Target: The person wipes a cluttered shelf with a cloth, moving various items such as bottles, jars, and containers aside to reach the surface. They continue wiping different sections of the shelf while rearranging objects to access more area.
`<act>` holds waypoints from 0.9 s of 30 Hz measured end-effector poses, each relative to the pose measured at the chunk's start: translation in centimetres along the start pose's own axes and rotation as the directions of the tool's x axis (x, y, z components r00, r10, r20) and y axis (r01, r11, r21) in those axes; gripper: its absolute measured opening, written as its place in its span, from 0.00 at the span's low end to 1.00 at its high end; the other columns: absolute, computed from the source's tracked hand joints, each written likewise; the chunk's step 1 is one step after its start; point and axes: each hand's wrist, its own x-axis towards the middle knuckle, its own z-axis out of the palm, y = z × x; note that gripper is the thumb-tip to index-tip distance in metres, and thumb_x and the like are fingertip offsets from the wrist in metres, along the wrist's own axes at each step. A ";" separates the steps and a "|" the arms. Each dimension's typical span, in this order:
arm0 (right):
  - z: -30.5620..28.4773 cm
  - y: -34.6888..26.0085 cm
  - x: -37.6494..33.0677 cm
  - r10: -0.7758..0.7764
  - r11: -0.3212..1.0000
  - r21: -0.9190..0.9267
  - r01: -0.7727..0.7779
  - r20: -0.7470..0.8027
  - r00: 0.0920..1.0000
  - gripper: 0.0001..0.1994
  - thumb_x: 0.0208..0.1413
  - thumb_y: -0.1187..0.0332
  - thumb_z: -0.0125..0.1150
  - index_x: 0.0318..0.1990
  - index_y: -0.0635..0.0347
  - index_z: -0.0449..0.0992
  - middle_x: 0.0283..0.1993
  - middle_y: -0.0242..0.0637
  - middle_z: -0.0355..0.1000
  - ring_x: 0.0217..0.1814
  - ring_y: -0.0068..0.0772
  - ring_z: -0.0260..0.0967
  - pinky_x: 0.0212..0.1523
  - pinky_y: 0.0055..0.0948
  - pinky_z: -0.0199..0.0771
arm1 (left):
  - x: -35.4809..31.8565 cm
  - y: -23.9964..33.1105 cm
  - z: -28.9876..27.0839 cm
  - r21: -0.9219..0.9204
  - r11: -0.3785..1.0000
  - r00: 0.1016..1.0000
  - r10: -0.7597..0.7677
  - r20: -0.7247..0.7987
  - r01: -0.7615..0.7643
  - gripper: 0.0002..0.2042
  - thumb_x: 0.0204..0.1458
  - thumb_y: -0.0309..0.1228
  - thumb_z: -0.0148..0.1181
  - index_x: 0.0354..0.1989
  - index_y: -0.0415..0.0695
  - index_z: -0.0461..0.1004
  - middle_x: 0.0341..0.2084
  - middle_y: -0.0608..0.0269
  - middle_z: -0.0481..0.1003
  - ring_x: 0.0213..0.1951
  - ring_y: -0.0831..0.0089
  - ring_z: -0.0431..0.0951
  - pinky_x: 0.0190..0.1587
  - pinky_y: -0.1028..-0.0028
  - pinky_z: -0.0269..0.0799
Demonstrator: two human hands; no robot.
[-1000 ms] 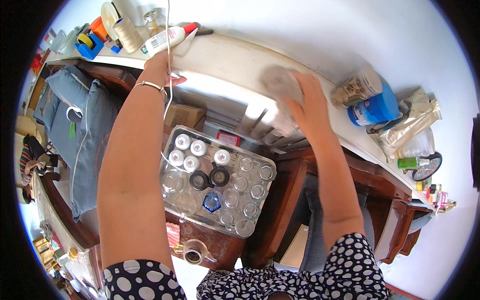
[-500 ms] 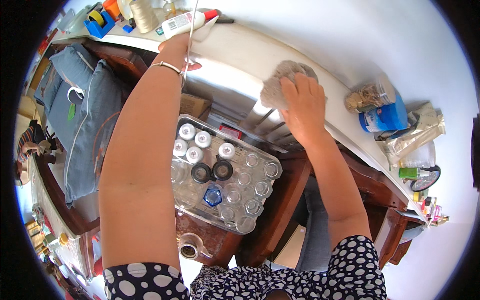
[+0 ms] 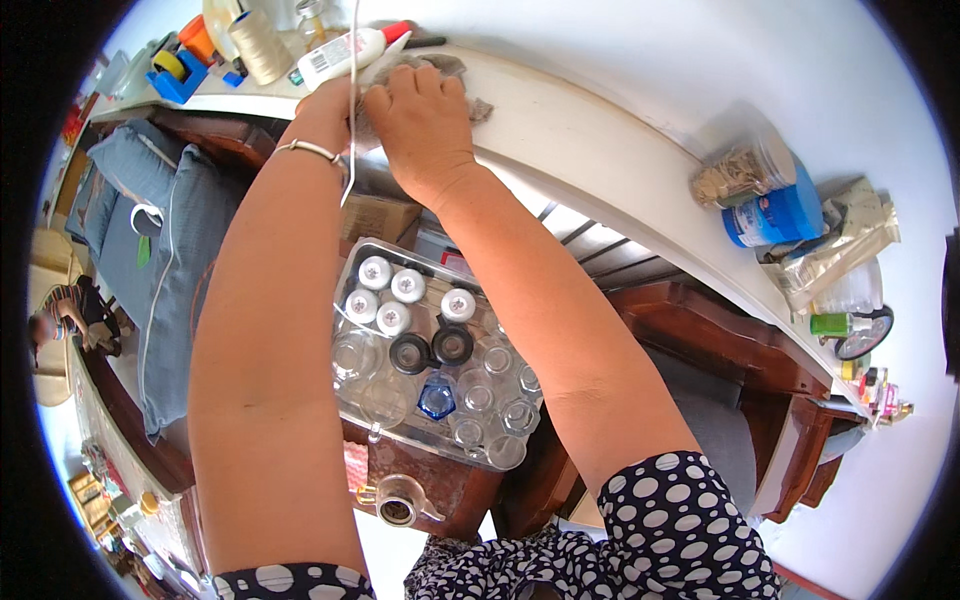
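Observation:
My right hand (image 3: pixel 425 125) presses a crumpled grey-brown cloth (image 3: pixel 466 82) onto the white ledge (image 3: pixel 580 105), its fingers bent over the fabric. Just left of it, my left hand (image 3: pixel 325 108) is at the ledge's edge, below a white bottle with a red cap (image 3: pixel 345 55). The left fingers are mostly hidden behind the cord and the cloth, so their grip does not show. A thin white cord (image 3: pixel 352 130) hangs down past both hands.
Thread cone (image 3: pixel 260 47) and blue tape dispenser (image 3: pixel 178 75) stand at the ledge's left. Along its right are a clear jar (image 3: pixel 742 170), a blue tub (image 3: pixel 775 215) and a foil pouch (image 3: pixel 840 240). Below, a clear tray (image 3: pixel 400 435) holds upturned glasses; a glass teapot (image 3: pixel 400 500) is nearer.
My right hand has slid the cloth leftward along the ledge, from its middle to beside my left hand. My left hand has shifted slightly left in the picture.

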 end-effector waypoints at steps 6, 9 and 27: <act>-7.5 3.8 -3.9 -0.014 0.979 0.205 -0.003 0.082 0.997 0.24 0.30 0.75 0.67 0.41 0.53 0.70 0.43 0.38 0.67 0.47 0.44 0.64 0.46 0.41 0.63 | -3.5 1.5 3.7 0.320 0.925 0.951 -0.114 -0.286 0.207 0.23 0.47 0.43 0.60 0.47 0.40 0.69 0.42 0.51 0.70 0.35 0.61 0.78 0.28 0.63 0.81; -14.2 6.1 -8.6 -0.038 0.993 0.111 0.032 0.045 0.998 0.19 0.37 0.75 0.60 0.42 0.54 0.70 0.46 0.40 0.66 0.46 0.47 0.63 0.46 0.41 0.62 | -4.4 0.9 0.6 0.172 0.985 0.990 0.049 -0.132 -0.026 0.30 0.46 0.44 0.61 0.52 0.37 0.62 0.43 0.50 0.67 0.38 0.59 0.77 0.27 0.63 0.82; -4.0 3.4 -4.7 -0.076 0.997 -0.034 0.075 -0.032 0.997 0.09 0.39 0.73 0.53 0.32 0.55 0.68 0.34 0.36 0.63 0.39 0.39 0.62 0.35 0.37 0.60 | -4.9 2.1 3.8 0.222 0.961 0.909 -0.060 -0.412 0.164 0.23 0.54 0.46 0.48 0.55 0.47 0.60 0.48 0.51 0.66 0.42 0.51 0.74 0.36 0.53 0.79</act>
